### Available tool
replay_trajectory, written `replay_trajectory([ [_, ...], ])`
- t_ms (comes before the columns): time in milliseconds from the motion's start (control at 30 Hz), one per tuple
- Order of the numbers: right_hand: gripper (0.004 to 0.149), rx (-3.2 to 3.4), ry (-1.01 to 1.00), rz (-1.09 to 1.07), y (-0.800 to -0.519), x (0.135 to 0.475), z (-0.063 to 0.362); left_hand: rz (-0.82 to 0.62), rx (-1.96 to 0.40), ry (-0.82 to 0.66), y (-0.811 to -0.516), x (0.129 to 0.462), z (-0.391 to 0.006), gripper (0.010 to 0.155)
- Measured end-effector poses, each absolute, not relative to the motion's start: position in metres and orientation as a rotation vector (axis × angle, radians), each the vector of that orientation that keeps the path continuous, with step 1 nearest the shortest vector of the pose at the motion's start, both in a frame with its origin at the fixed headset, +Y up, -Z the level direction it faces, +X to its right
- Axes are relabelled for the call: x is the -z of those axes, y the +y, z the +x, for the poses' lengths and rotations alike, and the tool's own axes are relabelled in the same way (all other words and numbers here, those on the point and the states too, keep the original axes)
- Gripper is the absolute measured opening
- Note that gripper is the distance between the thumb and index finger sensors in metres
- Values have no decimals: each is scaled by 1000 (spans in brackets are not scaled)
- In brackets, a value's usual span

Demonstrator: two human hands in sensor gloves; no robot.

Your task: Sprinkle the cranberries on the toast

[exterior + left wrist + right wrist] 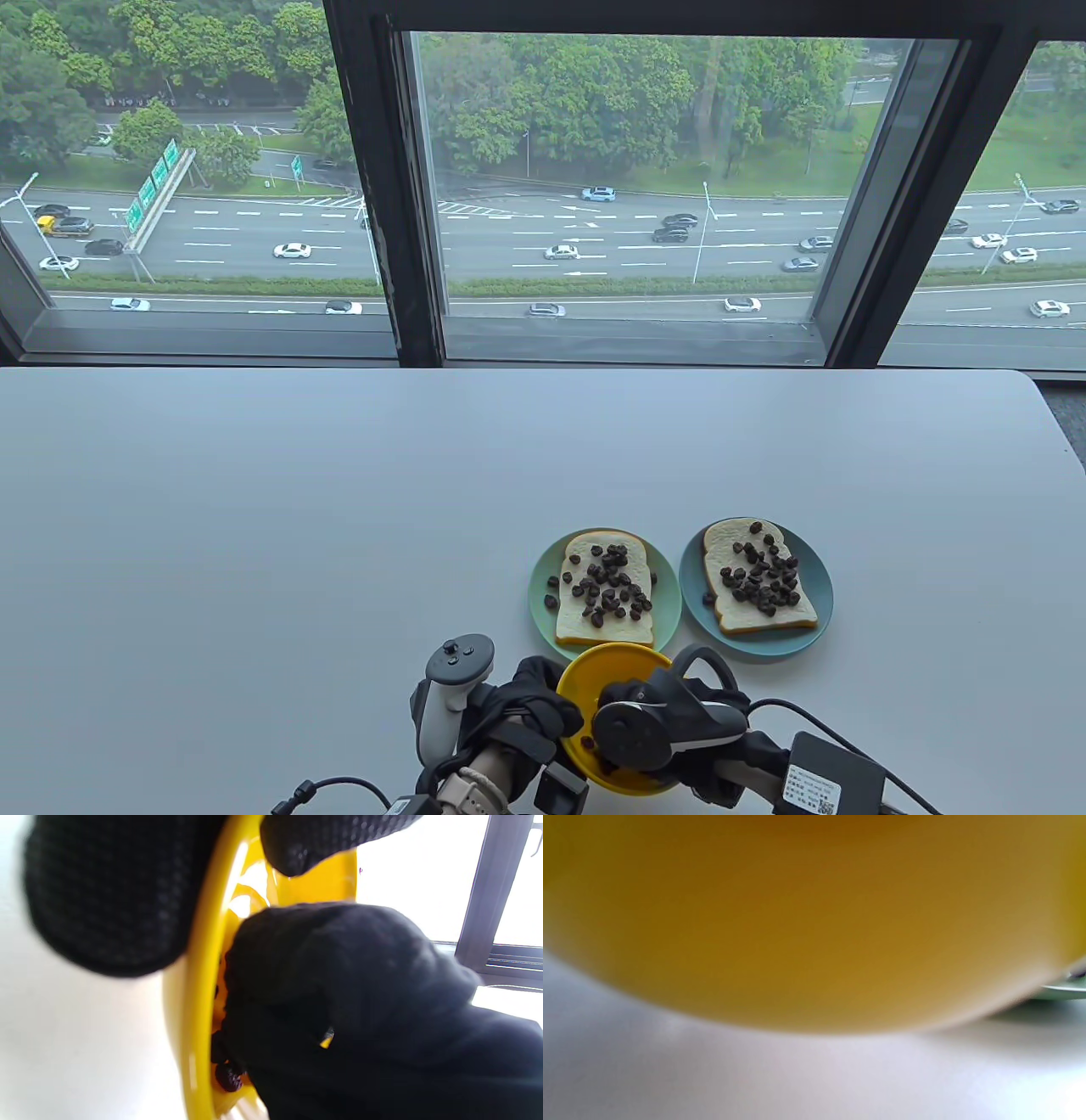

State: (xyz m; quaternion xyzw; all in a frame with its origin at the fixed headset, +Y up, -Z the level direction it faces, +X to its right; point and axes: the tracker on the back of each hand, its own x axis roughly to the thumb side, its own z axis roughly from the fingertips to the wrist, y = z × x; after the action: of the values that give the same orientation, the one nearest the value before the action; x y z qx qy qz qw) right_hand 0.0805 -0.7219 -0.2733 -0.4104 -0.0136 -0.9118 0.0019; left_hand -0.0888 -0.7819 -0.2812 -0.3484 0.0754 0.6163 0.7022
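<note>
White table (pixel 254 526), two plates far right, both toasts (pixel 606 587) already dotted with cranberries (pixel 607 586). Near edge: left hand (pixel 530 700) grips the yellow bowl (pixel 612 663); right hand (pixel 670 722) dips inside, grip hidden. Refilling, I'd say; next, carry a pinch forward.

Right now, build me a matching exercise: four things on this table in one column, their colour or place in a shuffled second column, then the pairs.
Things
1. bowl
2. left plate
3. right plate
4. cranberries

Descriptions
A. blue, under the right-hand toast
B. dark, scattered over both slices
C. yellow, gripped at its rim by the left hand
D. green, under the left-hand toast

Pairs: 1-C, 2-D, 3-A, 4-B
</note>
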Motion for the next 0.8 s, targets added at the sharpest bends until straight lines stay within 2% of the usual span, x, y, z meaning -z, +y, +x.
replay_trajectory([
  [233, 32, 2977, 28, -1298, -690, 277, 94, -741, -1343, 173, -779, 282, -95, 59],
  [400, 32, 3094, 128, -1135, -668, 304, 120, -754, -1348, 150, -778, 282, -89, 59],
  [533, 32, 3234, 179, -722, -666, 359, 158, -761, -1339, 132, -778, 282, -87, 59],
  [633, 32, 3384, 80, -321, -680, 406, 191, -760, -1346, 127, -778, 283, -88, 59],
  [800, 32, 3422, 31, 70, -710, 448, 220, -764, -1355, 130, -778, 284, -89, 59],
])
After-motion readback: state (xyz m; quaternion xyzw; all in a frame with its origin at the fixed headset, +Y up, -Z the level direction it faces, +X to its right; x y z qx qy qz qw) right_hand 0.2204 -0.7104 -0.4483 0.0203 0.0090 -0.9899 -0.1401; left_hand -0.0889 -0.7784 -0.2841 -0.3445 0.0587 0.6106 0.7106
